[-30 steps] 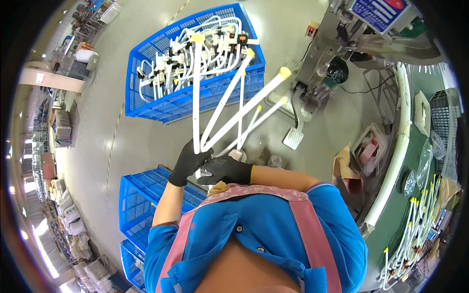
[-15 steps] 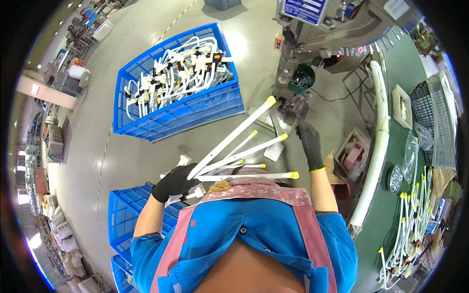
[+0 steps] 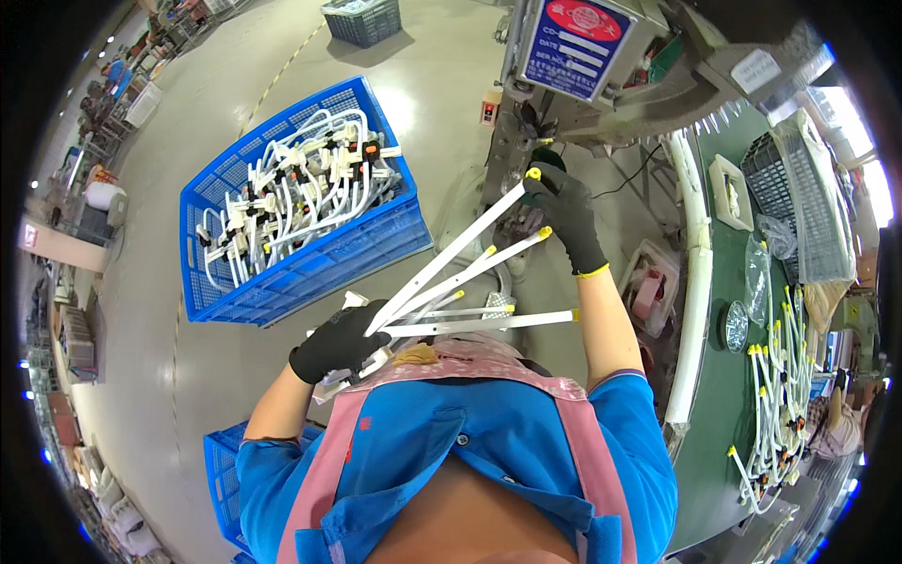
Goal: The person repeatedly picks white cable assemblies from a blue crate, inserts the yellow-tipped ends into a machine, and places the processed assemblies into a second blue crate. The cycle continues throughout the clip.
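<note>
The left hand (image 3: pixel 340 340), in a black knit glove, grips a fan of stiff white plastic tubes with yellow tips (image 3: pixel 460 282). The right hand (image 3: pixel 564 211), also gloved, reaches far to the grey metal machine (image 3: pixel 601 85); whether it grasps anything I cannot tell.

Smooth white plastic tubes (image 3: pixel 451 282), matt black knit gloves (image 3: pixel 338 340), glossy blue plastic crate (image 3: pixel 310 268).

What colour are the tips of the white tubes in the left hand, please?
Yellow, on the white tubes fanned from the left hand; head view.

The person wore a blue short-sleeved shirt with a buttoned collar under a pink apron with 2 broad straps. The left hand (image 3: pixel 340 340) and right hand (image 3: pixel 567 214) wore black gloves; the right glove had a yellow cuff edge.
</note>
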{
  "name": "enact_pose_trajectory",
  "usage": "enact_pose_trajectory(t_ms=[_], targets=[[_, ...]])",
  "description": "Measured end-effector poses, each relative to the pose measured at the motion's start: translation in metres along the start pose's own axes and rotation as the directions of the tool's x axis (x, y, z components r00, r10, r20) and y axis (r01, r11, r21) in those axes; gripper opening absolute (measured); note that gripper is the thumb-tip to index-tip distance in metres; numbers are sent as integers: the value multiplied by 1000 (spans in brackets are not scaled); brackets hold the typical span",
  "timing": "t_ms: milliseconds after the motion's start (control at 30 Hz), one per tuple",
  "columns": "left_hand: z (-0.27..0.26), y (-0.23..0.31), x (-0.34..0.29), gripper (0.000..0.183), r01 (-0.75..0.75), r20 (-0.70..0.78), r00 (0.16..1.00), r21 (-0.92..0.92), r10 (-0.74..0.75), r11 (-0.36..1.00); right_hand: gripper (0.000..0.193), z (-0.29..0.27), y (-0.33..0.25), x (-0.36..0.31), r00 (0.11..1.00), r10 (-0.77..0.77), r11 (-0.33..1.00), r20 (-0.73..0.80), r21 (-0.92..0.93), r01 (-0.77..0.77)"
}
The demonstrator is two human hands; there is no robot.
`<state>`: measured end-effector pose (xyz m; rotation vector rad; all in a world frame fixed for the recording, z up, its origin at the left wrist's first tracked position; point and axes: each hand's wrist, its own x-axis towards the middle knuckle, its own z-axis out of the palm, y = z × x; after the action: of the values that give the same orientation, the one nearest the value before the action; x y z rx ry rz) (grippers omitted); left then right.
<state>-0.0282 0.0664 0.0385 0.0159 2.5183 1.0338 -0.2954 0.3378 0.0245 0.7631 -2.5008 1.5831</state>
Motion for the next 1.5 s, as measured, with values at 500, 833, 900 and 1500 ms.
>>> enact_pose_trajectory(t_ms=[500, 833, 900, 1500], targets=[[-62, -41, 60, 55, 16, 206, 978, -117, 9, 993, 23, 12, 27, 30, 969, -246, 858, -7, -467, 214], [-58, -36, 54, 48, 233, 308, 941, -285, -141, 930, 28, 16, 37, 33, 997, 65, 949, 44, -312, -48], [-44, -39, 57, 45, 197, 245, 964, -399, -103, 895, 30, 20, 41, 32, 997, 69, 967, 28, -246, -60], [-2, -32, 47, 48, 193, 104, 981, -473, -163, 860, 51, 29, 206, -49, 983, 151, 980, 103, -150, -134]])
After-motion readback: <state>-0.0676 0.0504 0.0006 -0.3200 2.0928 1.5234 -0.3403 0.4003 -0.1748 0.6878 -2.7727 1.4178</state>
